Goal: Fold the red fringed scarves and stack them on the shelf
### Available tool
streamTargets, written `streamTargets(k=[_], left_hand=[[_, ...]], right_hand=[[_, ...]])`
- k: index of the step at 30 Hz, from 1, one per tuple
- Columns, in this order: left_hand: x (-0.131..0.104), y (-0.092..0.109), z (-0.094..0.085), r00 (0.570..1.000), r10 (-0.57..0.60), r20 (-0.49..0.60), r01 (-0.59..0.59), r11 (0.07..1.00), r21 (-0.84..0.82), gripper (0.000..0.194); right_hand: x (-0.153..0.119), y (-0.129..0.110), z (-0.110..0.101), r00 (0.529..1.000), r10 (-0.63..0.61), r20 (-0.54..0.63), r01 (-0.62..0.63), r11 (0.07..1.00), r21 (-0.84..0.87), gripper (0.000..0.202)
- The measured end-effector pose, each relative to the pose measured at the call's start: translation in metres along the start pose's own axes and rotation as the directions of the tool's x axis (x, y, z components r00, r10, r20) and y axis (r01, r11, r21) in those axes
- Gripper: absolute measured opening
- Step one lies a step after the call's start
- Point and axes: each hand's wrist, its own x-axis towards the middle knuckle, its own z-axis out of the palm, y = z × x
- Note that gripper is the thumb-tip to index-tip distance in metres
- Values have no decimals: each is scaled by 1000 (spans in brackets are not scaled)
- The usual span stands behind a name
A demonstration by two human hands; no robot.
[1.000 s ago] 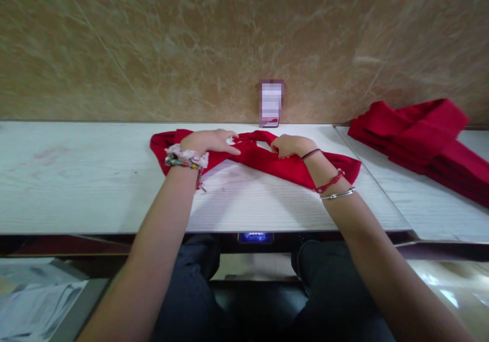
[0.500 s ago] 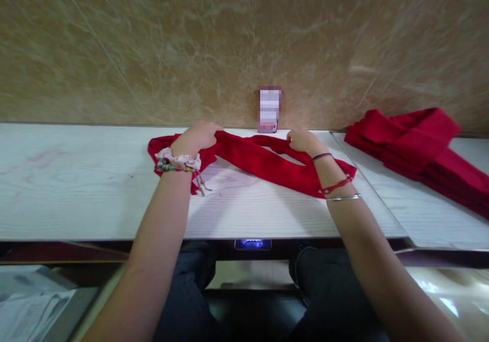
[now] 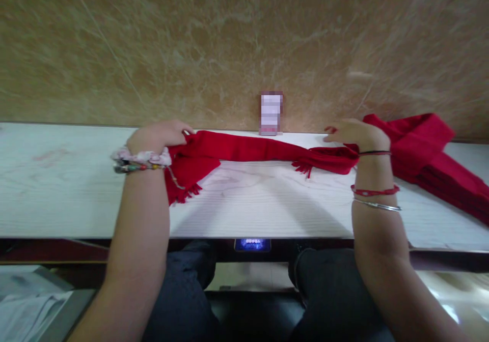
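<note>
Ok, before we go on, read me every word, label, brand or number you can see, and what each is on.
None can be read with certainty.
Blue panel below the table's near edge: pale letter-like marks, too small and blurred.
Phone by the wall: screen pixelated, unreadable.
Papers at lower left: too blurred to read.
Red fringed cloth at the hands: no lettering visible.

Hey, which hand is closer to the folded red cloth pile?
Right. The right hand is beside the pile; the left hand is at the far end of the scarf.
</note>
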Motion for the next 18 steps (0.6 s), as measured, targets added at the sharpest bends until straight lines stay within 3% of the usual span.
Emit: streamTargets(k=[3,6,9,11,12,13,15,17,18], left_hand=[[5,22,-1,994,66,83,-63,997,-34,48],[6,28,-3,992,93,87,-89,995,-53,50],[3,15,-3,999,15,37,-13,999,-39,50],[0,1,-3,996,-82,-30,81,995,-58,50],[-1,-5,-2,988,-125,-86,119,990,-78,49],[-2,-11,-2,976,-150,-157,135,986,-102,49],[-4,-17,-3,926,-152,-346,109,984,-142,47],[-4,-18,-3,867,-91,-490,35,992,-123,47],[-3,-17,-2,867,-41,-496,-3,996,-89,47]], right_hand=[[9,-59,5,958,-287,11,286,958,35,45],[19,-109,19,924,-377,70,377,926,20,52],[28,-126,31,944,-325,59,328,943,-51,38],[32,-118,32,979,-182,-95,179,983,-34,36],[33,-110,31,974,-86,-207,89,996,6,36],[34,-101,29,943,7,-333,13,998,59,37],[34,-81,22,795,136,-592,-52,986,157,38],[30,-65,16,649,126,-750,-6,987,160,40],[27,-59,14,627,91,-774,22,991,134,40]])
